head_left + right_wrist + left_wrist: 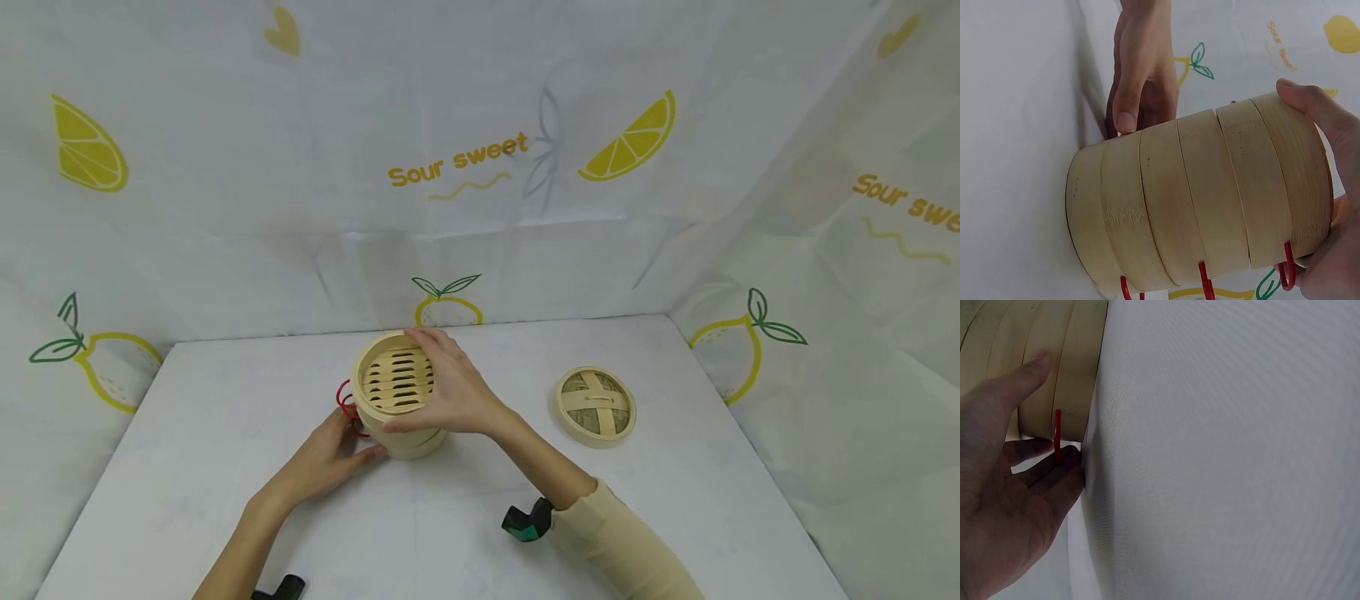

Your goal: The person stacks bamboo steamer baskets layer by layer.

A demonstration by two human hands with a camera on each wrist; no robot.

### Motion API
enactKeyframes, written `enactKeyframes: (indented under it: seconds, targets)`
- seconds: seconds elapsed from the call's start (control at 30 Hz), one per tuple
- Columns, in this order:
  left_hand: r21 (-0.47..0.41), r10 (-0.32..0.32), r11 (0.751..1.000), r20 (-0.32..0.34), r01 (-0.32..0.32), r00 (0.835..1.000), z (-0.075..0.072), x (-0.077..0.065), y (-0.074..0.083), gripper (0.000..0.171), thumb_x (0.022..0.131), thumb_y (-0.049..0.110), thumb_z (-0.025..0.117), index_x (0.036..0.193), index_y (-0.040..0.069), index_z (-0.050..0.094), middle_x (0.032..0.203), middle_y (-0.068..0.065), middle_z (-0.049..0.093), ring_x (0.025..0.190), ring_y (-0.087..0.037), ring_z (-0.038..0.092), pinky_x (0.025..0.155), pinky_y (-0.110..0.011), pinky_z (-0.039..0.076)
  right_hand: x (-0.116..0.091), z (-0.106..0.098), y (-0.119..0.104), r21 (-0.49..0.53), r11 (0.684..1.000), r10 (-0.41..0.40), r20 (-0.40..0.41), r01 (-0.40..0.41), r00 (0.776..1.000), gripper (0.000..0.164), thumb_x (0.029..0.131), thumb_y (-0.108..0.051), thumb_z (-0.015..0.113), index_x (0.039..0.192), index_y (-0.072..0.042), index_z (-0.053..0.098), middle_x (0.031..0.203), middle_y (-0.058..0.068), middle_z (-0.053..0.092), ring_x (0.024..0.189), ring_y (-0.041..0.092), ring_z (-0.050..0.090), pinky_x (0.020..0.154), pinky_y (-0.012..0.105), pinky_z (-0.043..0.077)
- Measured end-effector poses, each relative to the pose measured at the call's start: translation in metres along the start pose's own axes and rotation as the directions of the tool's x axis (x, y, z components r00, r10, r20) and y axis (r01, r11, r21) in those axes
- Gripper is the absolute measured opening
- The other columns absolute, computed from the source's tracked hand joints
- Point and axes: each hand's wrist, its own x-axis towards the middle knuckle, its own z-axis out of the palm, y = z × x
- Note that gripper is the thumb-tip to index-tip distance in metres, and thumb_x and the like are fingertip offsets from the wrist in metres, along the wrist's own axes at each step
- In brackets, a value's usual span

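A stack of round bamboo steamer baskets (412, 442) stands on the white table, its slatted top tier showing from above. My right hand (461, 387) grips the top basket across its rim, thumb on the near side and fingers on the far side. Low on the stack, my left hand (322, 462) holds the bottom basket from the left. In the left wrist view its thumb (1032, 375) lies along the bamboo wall and its fingers bend behind by a red loop (1057, 434). Red cord loops (1205, 281) hang from the tiers' sides in the right wrist view.
A round woven bamboo lid (596, 400) with crossed strips lies on the table (712, 500) to the right of the stack. A white curtain (450, 233) printed with lemons rises behind the table. Black straps with a green patch (525, 532) sit near the right forearm.
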Motion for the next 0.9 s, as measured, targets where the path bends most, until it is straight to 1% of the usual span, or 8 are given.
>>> enactKeyframes:
  seconds: [0.17, 0.3, 0.53, 0.7, 0.9]
  targets:
    - [0.002, -0.001, 1.0, -0.005, 0.001, 1.0, 0.0001, 0.0, 0.0012, 0.072, 0.096, 0.034, 0.085, 0.153, 0.006, 0.051, 0.136, -0.007, 0.069, 0.125, -0.024, 0.066, 0.109, -0.055, 0.056, 0.0013, 0.0005, -0.0018, -0.01, 1.0, 0.015, 0.004, -0.015, 1.0, 0.127, 0.065, -0.053, 0.101, 0.169, -0.02, 0.035, 0.173, 0.005, 0.036, 0.159, 0.032, 0.04, 0.128, 0.059, 0.041]
    - [0.003, -0.005, 1.0, -0.002, 0.005, 1.0, -0.0001, -0.0001, 0.002, 0.073, 0.096, 0.035, 0.084, 0.154, 0.005, 0.051, 0.137, -0.008, 0.069, 0.127, -0.025, 0.066, 0.109, -0.056, 0.056, 0.0023, 0.0011, -0.0019, -0.015, 1.0, 0.022, 0.007, -0.022, 1.0, 0.127, 0.066, -0.053, 0.101, 0.169, -0.02, 0.034, 0.174, 0.007, 0.036, 0.16, 0.033, 0.039, 0.128, 0.059, 0.041]
    - [0.01, -0.003, 1.0, -0.008, 0.004, 1.0, -0.0006, -0.0002, 0.0027, 0.07, 0.096, 0.033, 0.085, 0.152, 0.006, 0.052, 0.133, -0.005, 0.069, 0.122, -0.021, 0.065, 0.107, -0.053, 0.057, 0.0037, 0.0, -0.0038, -0.023, 0.999, 0.041, 0.028, -0.041, 0.999, 0.128, 0.067, -0.055, 0.099, 0.17, -0.021, 0.032, 0.175, 0.007, 0.034, 0.16, 0.033, 0.039, 0.128, 0.06, 0.04]
    - [0.008, 0.006, 1.0, -0.019, -0.006, 1.0, -0.0007, -0.0008, 0.0025, 0.072, 0.096, 0.033, 0.085, 0.153, 0.005, 0.052, 0.136, -0.007, 0.069, 0.126, -0.024, 0.066, 0.108, -0.055, 0.057, 0.0041, 0.0002, -0.0047, -0.026, 0.998, 0.052, 0.037, -0.051, 0.998, 0.128, 0.066, -0.055, 0.1, 0.17, -0.022, 0.032, 0.174, 0.006, 0.034, 0.16, 0.032, 0.04, 0.127, 0.058, 0.042]
    - [0.019, 0.014, 1.0, -0.024, -0.014, 1.0, -0.0005, -0.001, 0.0005, 0.071, 0.096, 0.033, 0.085, 0.152, 0.005, 0.052, 0.135, -0.008, 0.069, 0.123, -0.024, 0.067, 0.106, -0.054, 0.058, 0.0031, 0.0006, -0.0062, -0.025, 0.998, 0.059, 0.032, -0.058, 0.998, 0.13, 0.067, -0.055, 0.1, 0.171, -0.021, 0.031, 0.174, 0.006, 0.035, 0.16, 0.032, 0.039, 0.126, 0.058, 0.044]
